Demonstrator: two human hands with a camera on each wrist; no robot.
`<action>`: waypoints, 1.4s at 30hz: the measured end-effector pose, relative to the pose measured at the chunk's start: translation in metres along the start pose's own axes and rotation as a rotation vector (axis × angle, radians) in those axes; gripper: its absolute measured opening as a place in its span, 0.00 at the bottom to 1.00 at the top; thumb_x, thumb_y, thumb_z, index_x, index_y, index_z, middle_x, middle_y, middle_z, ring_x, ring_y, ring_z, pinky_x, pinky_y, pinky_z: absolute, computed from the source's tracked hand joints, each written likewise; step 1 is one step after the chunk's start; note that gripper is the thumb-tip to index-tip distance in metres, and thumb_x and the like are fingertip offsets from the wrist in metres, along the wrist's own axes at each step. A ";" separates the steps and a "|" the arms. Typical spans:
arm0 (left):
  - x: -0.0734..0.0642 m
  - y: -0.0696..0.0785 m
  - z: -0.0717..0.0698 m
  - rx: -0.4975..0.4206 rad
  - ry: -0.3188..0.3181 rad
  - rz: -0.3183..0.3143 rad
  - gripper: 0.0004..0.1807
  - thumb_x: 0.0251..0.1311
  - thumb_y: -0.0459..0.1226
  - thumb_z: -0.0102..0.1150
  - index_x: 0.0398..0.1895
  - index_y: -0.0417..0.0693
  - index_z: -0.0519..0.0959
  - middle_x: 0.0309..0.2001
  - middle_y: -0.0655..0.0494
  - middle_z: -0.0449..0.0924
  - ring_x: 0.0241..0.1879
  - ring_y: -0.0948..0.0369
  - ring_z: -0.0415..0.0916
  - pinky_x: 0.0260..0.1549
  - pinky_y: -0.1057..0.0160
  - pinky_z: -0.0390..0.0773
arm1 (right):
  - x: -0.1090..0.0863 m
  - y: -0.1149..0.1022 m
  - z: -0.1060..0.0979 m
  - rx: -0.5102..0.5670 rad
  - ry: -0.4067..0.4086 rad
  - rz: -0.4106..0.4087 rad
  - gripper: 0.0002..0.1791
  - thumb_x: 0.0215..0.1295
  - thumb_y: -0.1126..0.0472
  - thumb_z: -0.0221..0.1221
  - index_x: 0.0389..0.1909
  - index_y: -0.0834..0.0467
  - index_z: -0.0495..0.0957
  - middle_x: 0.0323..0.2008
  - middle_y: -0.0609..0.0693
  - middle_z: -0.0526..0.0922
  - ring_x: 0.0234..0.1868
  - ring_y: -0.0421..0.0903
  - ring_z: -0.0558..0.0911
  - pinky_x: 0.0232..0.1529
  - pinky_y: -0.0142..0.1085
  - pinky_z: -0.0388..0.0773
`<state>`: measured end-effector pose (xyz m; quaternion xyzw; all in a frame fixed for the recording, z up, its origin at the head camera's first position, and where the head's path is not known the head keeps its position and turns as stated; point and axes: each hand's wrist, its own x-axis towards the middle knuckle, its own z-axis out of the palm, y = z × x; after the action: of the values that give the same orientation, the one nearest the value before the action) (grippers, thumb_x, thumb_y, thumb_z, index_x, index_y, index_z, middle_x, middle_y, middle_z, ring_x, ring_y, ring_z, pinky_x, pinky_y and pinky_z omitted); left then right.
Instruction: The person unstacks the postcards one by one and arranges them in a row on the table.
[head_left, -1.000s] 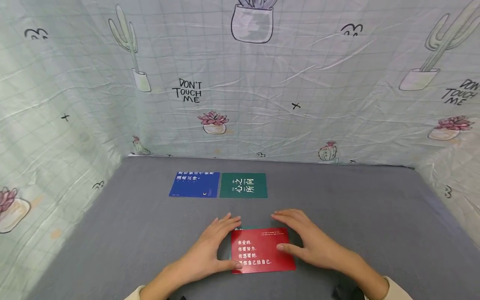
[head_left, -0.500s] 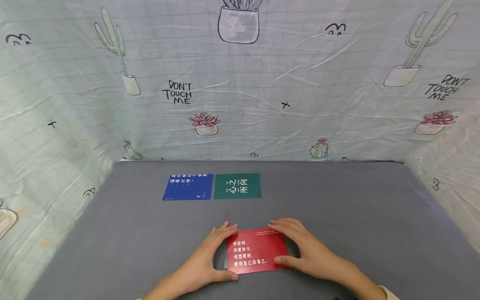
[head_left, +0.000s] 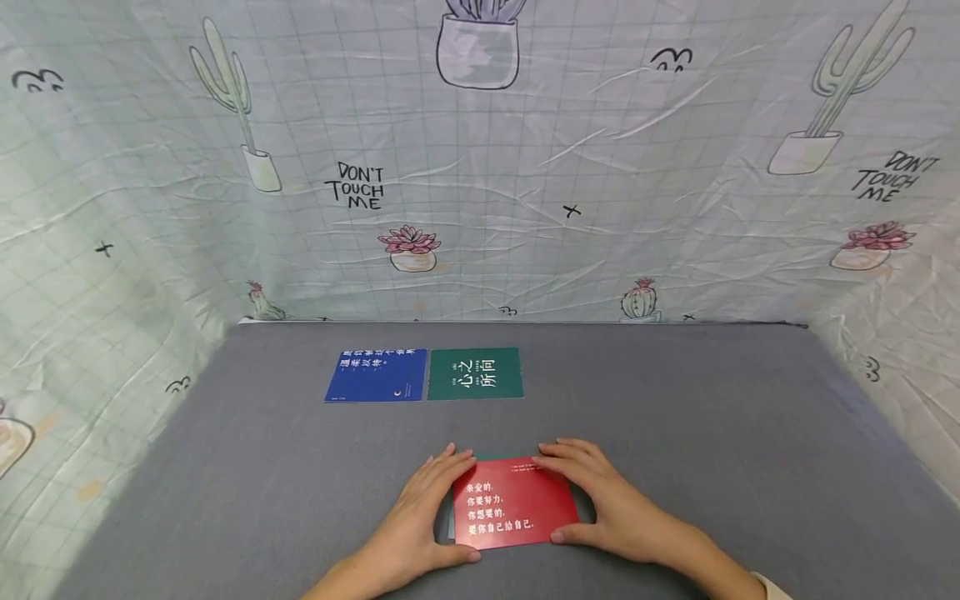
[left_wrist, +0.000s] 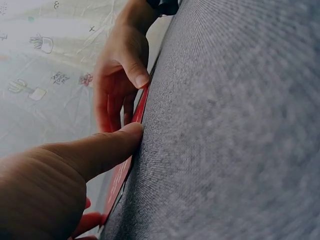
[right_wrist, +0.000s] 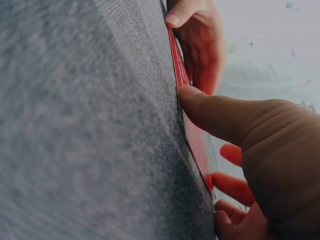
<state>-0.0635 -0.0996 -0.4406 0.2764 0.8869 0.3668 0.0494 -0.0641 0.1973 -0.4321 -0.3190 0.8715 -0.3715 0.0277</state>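
Note:
A red card (head_left: 517, 500) with white lettering lies near the front of the grey table. Beneath it a teal card (head_left: 491, 457) shows as a thin strip along the far and left edges. My left hand (head_left: 405, 517) holds the left end of the red card, thumb at the near corner and fingertips at the far one. At the right end, my right hand (head_left: 622, 508) holds it likewise between thumb and fingers. In the left wrist view the left thumb (left_wrist: 107, 150) touches the near edge; in the right wrist view the right thumb (right_wrist: 215, 110) does the same.
Farther back lie a blue card (head_left: 378, 377) and a green card (head_left: 476, 373), side by side, both with white lettering. A pale cloth (head_left: 495, 250) printed with cacti hangs behind the grey table (head_left: 675, 400) and along both sides.
Both hands have settled on the red card's edges; the thumbs have slid off its face towards the near edge. The head view has shifted slightly. The blue and green cards stay put.

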 end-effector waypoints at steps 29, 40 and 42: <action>0.001 0.001 0.000 0.056 0.034 0.007 0.53 0.38 0.51 0.77 0.69 0.45 0.62 0.69 0.53 0.62 0.70 0.51 0.53 0.63 0.41 0.57 | -0.001 -0.001 0.000 0.009 -0.034 0.013 0.42 0.49 0.49 0.72 0.67 0.47 0.66 0.64 0.46 0.63 0.64 0.47 0.58 0.45 0.34 0.79; 0.000 -0.001 0.001 0.051 0.052 0.047 0.53 0.37 0.51 0.78 0.69 0.47 0.62 0.68 0.58 0.62 0.70 0.54 0.51 0.64 0.42 0.57 | -0.001 -0.002 0.001 -0.014 0.001 -0.030 0.42 0.48 0.51 0.73 0.67 0.48 0.67 0.64 0.47 0.63 0.64 0.47 0.57 0.47 0.35 0.78; -0.001 -0.002 0.000 0.045 0.054 0.062 0.53 0.37 0.50 0.78 0.70 0.49 0.62 0.68 0.61 0.61 0.71 0.55 0.51 0.64 0.43 0.56 | -0.001 -0.002 0.001 -0.011 -0.001 -0.020 0.43 0.48 0.51 0.73 0.67 0.48 0.67 0.64 0.46 0.63 0.64 0.47 0.57 0.47 0.35 0.78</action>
<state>-0.0636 -0.1005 -0.4420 0.2947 0.8870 0.3554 0.0079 -0.0617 0.1959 -0.4319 -0.3283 0.8701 -0.3668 0.0227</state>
